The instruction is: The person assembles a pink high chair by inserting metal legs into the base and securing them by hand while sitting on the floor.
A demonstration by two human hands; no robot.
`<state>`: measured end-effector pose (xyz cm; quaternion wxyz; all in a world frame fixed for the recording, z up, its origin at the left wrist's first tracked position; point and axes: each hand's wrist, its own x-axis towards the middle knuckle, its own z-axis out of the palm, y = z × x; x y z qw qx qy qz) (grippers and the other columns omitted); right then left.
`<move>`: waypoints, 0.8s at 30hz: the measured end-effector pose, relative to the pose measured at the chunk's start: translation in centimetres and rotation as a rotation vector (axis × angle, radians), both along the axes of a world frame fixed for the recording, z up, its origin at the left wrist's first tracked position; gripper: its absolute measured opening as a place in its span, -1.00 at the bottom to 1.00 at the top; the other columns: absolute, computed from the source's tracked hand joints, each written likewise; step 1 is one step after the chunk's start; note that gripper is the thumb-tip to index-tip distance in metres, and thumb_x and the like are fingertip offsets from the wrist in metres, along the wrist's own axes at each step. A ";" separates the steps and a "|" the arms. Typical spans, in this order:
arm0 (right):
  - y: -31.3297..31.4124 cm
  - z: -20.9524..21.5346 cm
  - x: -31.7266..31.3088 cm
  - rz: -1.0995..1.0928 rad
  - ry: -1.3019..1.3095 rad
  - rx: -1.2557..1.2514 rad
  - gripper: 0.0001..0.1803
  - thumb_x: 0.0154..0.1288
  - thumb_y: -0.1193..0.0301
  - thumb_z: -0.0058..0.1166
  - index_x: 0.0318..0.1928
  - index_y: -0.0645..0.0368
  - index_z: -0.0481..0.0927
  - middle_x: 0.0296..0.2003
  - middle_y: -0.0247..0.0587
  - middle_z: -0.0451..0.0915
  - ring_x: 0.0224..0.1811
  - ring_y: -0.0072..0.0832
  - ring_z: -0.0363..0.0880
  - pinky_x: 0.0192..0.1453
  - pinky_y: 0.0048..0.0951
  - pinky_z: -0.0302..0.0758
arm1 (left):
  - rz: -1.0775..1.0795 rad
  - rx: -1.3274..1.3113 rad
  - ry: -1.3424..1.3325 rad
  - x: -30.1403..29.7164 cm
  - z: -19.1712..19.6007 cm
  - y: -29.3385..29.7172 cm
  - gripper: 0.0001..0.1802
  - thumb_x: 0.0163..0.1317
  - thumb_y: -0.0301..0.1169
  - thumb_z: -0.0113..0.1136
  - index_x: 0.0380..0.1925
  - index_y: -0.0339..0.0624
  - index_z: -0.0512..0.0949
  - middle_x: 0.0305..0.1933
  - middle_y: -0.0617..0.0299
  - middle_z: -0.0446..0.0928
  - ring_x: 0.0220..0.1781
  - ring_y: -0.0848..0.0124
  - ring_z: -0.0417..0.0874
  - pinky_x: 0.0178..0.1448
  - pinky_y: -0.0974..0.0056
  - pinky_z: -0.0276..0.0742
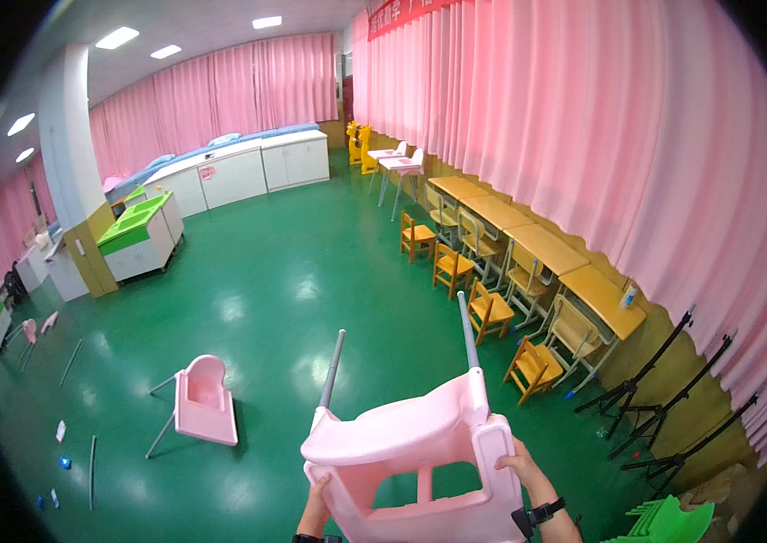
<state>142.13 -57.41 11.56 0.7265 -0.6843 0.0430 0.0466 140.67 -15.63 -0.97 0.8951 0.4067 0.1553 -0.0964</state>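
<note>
Pink Chair Gripped on Both Sides

From my end I had a pink chair (401, 434) low in the head view, just right of centre, tilted, with two grey legs (333, 366) pointing up and away. I could not tell whether any of it touched the floor (302, 244).

My left hand (315, 509) was closed on its left side, the thumb laid along the edge; the other fingers were mostly hidden. My right hand (521, 466) was curled round the opposite side, thumb on the face and fingers behind the rim, with a black band (544, 512) on that wrist.

To the left, well apart from my hands, a second chair (207, 412) lay on the green floor, its two visible legs pointing left. Beyond it lay a grey tube (92, 472), with a few small blue pieces (66, 462) near it.

On the right, wooden desks (596, 294) stood in a row along the curtain (573, 118), small wooden chairs (489, 309) before them. Black stands (660, 416) stood nearer me, and green plastic chairs (686, 523) filled the lower right corner.
</note>
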 end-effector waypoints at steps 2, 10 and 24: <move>0.8 1.2 2.2 -0.041 0.045 0.020 -0.22 -0.34 0.59 0.03 0.13 0.26 0.41 -0.15 -0.25 0.52 -0.08 -0.45 0.48 -0.02 -0.52 0.43 | -0.022 -0.024 -0.008 3.5 0.3 0.7 -0.35 0.21 -0.22 0.10 0.23 -0.31 0.18 0.17 0.00 0.38 0.17 0.15 0.45 0.23 0.10 0.39; 0.2 -1.5 15.4 -0.061 -0.079 0.055 -0.22 -0.26 0.64 0.08 0.18 0.29 0.35 -0.10 -0.23 0.54 -0.08 -0.47 0.52 -0.05 -0.51 0.48 | -0.039 0.056 -0.121 20.2 -0.1 0.7 -0.33 0.20 -0.19 0.10 0.23 -0.32 0.18 0.19 0.00 0.37 0.19 0.17 0.43 0.25 0.11 0.37; 1.9 -4.0 51.8 0.147 -0.006 0.107 -0.25 -0.28 0.60 0.03 0.15 0.29 0.39 -0.16 -0.20 0.56 -0.15 -0.44 0.54 -0.12 -0.48 0.50 | 0.109 0.262 -0.135 45.8 8.0 2.5 -0.29 0.20 -0.14 0.09 0.25 -0.30 0.15 0.20 0.01 0.34 0.20 0.17 0.41 0.29 0.13 0.30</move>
